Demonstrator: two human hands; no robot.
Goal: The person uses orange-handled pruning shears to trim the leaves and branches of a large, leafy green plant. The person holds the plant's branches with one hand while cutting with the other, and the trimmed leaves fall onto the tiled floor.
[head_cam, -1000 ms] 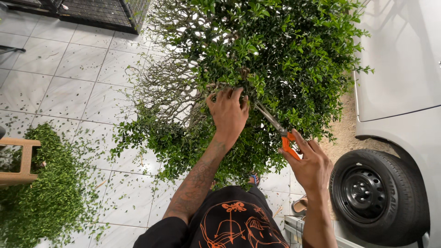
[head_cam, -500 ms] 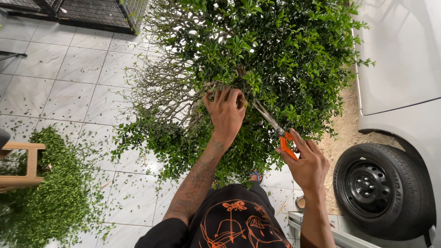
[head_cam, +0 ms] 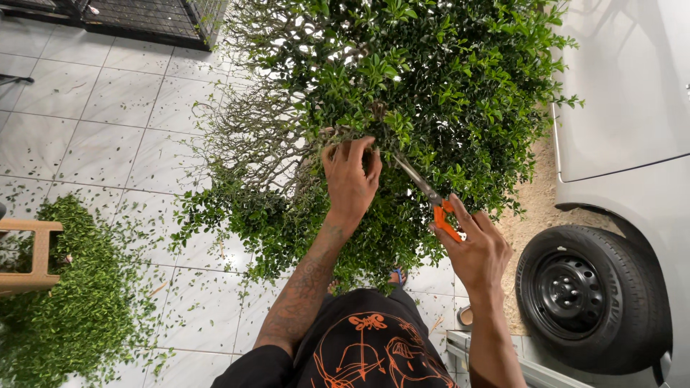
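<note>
Above the tiled floor [head_cam: 108, 129], the left hand [head_cam: 351, 179] clutches a leafy twig of the bush [head_cam: 431, 93]; the right hand [head_cam: 474, 251] grips orange-handled shears [head_cam: 430, 197], blades buried in foliage; cutting well likely means keeping those fingers clear.

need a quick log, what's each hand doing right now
Left hand: closed on a shrub branch.
Right hand: closed on orange-handled shears.

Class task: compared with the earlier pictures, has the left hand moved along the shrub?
No: the left hand grips the same twig cluster of the shrub; only the camera shifted.
</note>
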